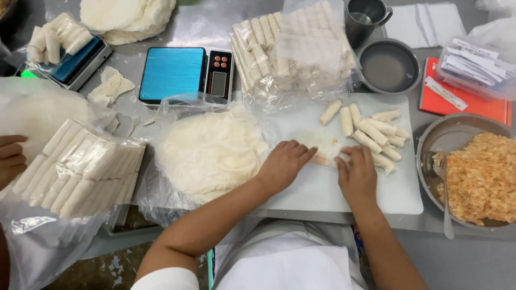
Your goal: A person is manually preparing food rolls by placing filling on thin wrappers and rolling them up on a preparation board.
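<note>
i'm pressing my left hand [283, 164] and right hand [356, 174] flat, fingers down, on a half-rolled wrapper [324, 152] lying on the white cutting board [322, 188], not really gripping it. the wrapper stack [207, 153] is sitting just left, the filling bowl [457, 134] right. finished rolls [376, 134] are piling up just past my fingers, and the blue scale [185, 72] is sitting farther back.
</note>
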